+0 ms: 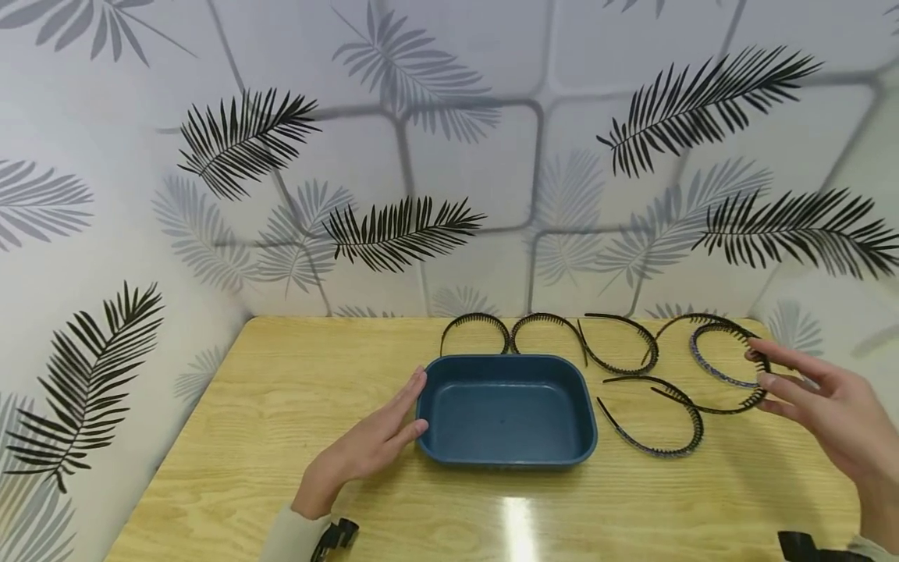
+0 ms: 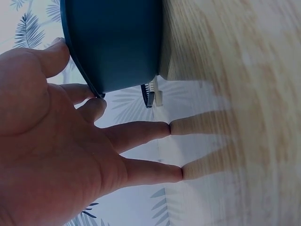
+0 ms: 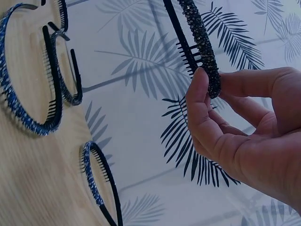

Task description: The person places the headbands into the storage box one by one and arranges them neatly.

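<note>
Our right hand (image 1: 829, 406) pinches a black toothed glitter headband (image 1: 730, 367); our left hand (image 1: 372, 441), fingers straight, touches the dark blue rectangular plastic tray (image 1: 506, 460) on the wooden bench (image 1: 281, 406).

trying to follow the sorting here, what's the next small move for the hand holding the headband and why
Probably carry it over to the blue tray and let go. The right hand pinches a glittery black headband between thumb and fingers, lifted off the table. The tray looks empty, and the left hand rests flat against its side, seemingly steadying it. Several other headbands lie beside the tray.
</note>
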The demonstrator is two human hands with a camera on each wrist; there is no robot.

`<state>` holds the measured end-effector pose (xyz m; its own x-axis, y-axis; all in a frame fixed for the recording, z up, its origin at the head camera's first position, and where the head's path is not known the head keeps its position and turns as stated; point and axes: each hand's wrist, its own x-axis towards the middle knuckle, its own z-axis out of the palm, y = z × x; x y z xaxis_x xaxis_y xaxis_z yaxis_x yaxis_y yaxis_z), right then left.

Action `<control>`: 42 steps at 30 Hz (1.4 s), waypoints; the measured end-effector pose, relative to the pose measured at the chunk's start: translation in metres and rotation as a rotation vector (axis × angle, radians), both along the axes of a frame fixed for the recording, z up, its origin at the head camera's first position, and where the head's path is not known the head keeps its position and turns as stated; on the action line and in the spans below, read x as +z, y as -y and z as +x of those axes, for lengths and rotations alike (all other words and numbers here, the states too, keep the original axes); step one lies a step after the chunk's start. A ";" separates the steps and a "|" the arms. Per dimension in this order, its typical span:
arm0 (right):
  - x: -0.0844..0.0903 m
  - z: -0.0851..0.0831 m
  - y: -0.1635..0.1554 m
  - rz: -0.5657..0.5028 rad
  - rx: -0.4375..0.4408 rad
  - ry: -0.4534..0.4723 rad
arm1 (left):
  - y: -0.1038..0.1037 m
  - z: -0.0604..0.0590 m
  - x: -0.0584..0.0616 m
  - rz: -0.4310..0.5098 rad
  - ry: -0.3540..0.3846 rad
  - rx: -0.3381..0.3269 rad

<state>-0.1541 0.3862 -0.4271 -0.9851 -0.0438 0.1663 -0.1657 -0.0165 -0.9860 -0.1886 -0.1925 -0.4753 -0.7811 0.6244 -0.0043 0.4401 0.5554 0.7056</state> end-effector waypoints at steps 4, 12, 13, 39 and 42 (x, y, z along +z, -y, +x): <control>0.008 -0.006 0.016 -0.088 0.031 -0.017 | 0.001 0.003 -0.001 0.000 -0.005 0.004; 0.010 -0.017 0.041 -0.077 0.069 -0.017 | -0.001 0.004 -0.003 0.013 0.015 -0.009; 0.010 -0.018 0.044 -0.080 0.072 -0.012 | -0.001 0.004 -0.003 0.012 0.014 -0.011; 0.014 -0.042 0.142 -0.064 0.083 0.046 | 0.002 0.005 -0.001 0.004 -0.009 0.008; 0.011 -0.043 0.151 -0.081 0.084 0.047 | 0.001 0.003 0.000 0.006 -0.011 0.000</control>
<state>-0.1969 0.2354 -0.4165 -0.9853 -0.1153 0.1262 -0.1138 -0.1086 -0.9875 -0.1858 -0.1937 -0.4753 -0.7813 0.6241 0.0080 0.4474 0.5512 0.7043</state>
